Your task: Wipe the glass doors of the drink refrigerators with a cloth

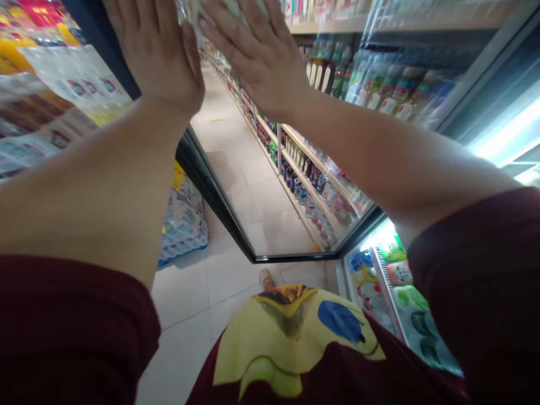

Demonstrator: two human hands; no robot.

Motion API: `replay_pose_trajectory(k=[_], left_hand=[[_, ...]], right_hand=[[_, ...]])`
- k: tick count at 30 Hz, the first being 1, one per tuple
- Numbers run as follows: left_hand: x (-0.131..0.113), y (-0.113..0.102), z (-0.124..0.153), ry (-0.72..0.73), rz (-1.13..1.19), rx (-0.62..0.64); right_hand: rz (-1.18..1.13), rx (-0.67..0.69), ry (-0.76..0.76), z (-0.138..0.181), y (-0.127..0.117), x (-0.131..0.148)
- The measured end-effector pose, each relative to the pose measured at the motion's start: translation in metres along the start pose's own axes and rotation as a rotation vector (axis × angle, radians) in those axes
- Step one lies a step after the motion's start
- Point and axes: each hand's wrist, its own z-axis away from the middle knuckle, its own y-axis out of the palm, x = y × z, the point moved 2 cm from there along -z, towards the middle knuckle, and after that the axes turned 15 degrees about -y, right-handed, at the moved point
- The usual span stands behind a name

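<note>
My left hand (162,56) lies flat near the dark frame (211,194) of a glass door, fingers stretched upward. My right hand (265,62) is spread over the upper part of the glass pane (261,185), fingers apart and slightly blurred. A pale patch (230,7) shows between the right fingers; whether it is a cloth or a reflection is unclear. The door stands swung out from a lit cooler (386,298). The tops of both hands are cut by the frame's upper edge.
Shelves with several bottles (299,185) show in the glass. At the left stand blurred stacks of bottles (84,84) and a wrapped bottle pack (185,219) on the tiled floor (189,304). Green cans (426,332) fill the cooler rack at lower right. A foot (266,279) shows below the door.
</note>
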Motion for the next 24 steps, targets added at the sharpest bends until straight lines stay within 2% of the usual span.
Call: replay_pose_trajectory(k=[2, 4, 6, 8, 9, 10, 13, 14, 15, 17, 19, 20, 21, 24], left_hand=[[-0.007, -0.007, 0.018, 0.052, 0.102, 0.009], [-0.012, -0.012, 0.032, 0.047, 0.242, 0.003], [-0.012, -0.01, 0.035, 0.036, 0.326, -0.003], [-0.008, -0.004, 0.032, 0.065, 0.334, 0.011], [-0.004, -0.001, 0.029, 0.069, 0.315, 0.012], [-0.001, 0.002, 0.027, 0.068, 0.299, 0.016], [0.002, 0.001, 0.025, 0.063, 0.297, 0.018], [0.0, -0.001, 0.027, 0.052, 0.331, 0.038], [-0.004, -0.005, 0.03, 0.044, 0.373, 0.061], [-0.012, -0.012, 0.036, 0.006, 0.4, 0.07], [-0.021, -0.018, 0.04, -0.02, 0.255, 0.042], [-0.024, -0.02, 0.041, -0.02, 0.135, 0.023], [-0.026, -0.021, 0.041, -0.018, 0.01, 0.007], [-0.024, -0.02, 0.038, -0.029, -0.187, 0.017]], right_hand=[[0.077, 0.065, -0.023, -0.01, -0.004, 0.013], [0.159, 0.152, 0.021, -0.023, -0.01, 0.011], [0.236, 0.202, 0.216, -0.035, -0.013, -0.005], [0.283, 0.196, 0.438, -0.041, -0.009, -0.02], [0.278, 0.173, 0.459, -0.042, -0.005, -0.023], [0.257, 0.133, 0.404, -0.041, -0.001, -0.022], [0.188, 0.036, 0.07, -0.031, 0.002, -0.006], [0.184, 0.038, 0.038, -0.025, 0.0, -0.003], [0.186, 0.065, 0.093, -0.019, -0.004, -0.002], [0.191, 0.104, 0.307, -0.006, -0.013, -0.004], [0.218, 0.131, 0.493, 0.01, -0.017, -0.005], [0.237, 0.156, 0.503, 0.018, -0.016, -0.003], [0.243, 0.198, 0.451, 0.027, -0.012, 0.002], [0.156, 0.329, 0.121, 0.049, -0.002, 0.018]])
